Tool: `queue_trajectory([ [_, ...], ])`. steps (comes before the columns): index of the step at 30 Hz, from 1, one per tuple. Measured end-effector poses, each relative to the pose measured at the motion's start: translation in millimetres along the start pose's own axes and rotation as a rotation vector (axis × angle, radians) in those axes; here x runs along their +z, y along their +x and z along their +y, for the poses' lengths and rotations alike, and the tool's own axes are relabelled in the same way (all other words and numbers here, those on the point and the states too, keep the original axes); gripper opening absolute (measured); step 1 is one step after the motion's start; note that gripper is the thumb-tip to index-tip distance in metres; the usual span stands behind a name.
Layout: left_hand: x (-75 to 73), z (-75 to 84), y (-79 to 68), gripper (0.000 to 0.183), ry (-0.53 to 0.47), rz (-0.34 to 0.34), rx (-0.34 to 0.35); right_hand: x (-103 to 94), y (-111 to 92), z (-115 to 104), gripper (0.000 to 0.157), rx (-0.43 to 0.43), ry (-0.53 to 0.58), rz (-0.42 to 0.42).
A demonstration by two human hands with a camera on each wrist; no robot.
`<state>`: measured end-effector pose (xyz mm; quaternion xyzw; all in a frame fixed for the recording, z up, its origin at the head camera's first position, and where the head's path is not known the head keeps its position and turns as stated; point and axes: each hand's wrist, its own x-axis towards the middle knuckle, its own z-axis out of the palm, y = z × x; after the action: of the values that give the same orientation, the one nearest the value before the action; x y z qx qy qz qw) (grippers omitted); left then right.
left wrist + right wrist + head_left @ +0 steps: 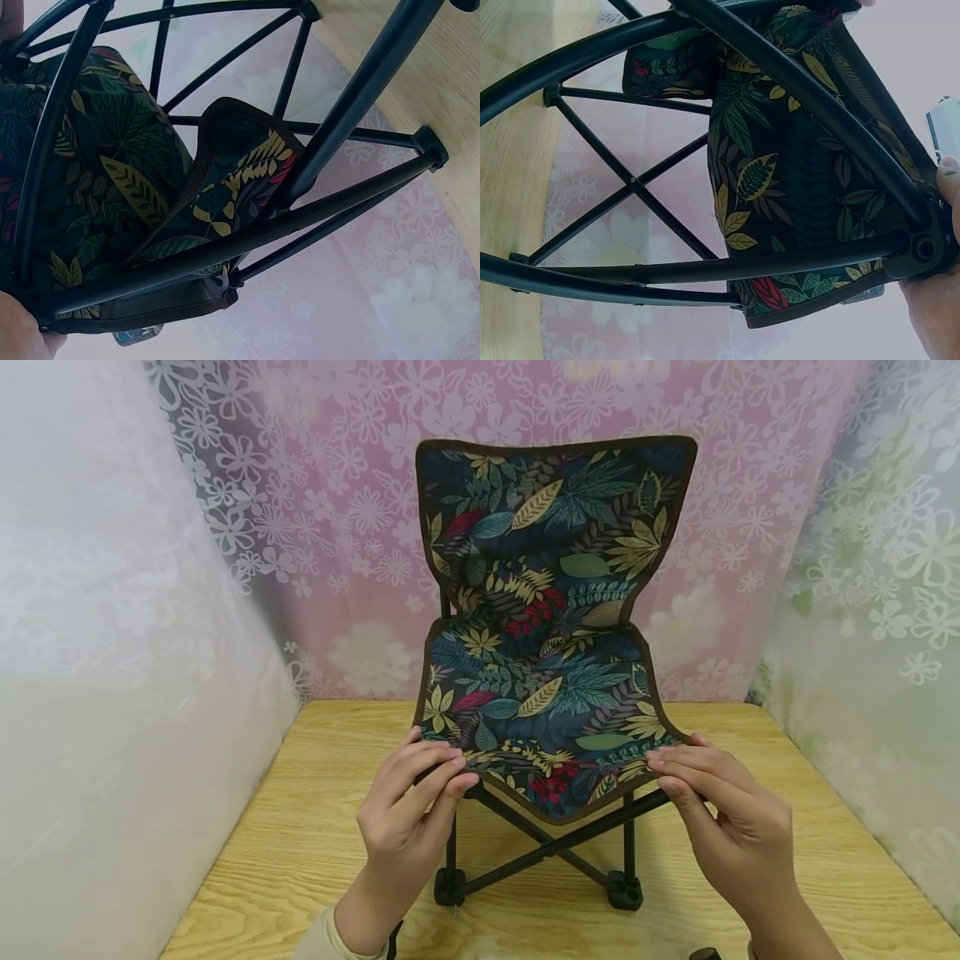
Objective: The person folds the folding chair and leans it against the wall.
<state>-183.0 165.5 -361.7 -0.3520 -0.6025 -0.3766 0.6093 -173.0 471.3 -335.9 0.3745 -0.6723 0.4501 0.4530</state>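
A small folding chair (540, 693) with dark leaf-print fabric and brown edging stands unfolded on the wooden table. Its crossed black legs (551, 847) show below the seat. My left hand (408, 810) grips the seat's front left corner, thumb below and fingers over the fabric. Opposite, my right hand (727, 814) holds the front right corner in the same way. From beneath, in the right wrist view, a black plastic joint (922, 244) sits against the right hand (937, 300). In the left wrist view only part of the left hand (22, 330) shows by a tube's end.
The wood-grain table (300, 860) reaches back to a pink floral curtain (337, 527). Pale translucent sheets hang at the left (112, 652) and right (885, 610). A dark round-ended object (705, 953) is cut off at the bottom edge.
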Motion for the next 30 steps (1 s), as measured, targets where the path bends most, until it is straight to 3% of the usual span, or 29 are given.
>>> queue_trajectory([
  [4,0.5,0.1,1.9,0.018,-0.007,0.002,-0.001,3.0,4,-4,0.03,0.001,0.007,0.008],
  [14,1.3,0.6,7.5,0.019,-0.011,-0.001,-0.008,4.9,7,-2,0.02,-0.026,0.047,0.018],
  [30,5.2,2.3,17.6,0.017,-0.025,0.015,-0.005,11.0,20,-12,0.032,-0.017,0.016,0.02],
])
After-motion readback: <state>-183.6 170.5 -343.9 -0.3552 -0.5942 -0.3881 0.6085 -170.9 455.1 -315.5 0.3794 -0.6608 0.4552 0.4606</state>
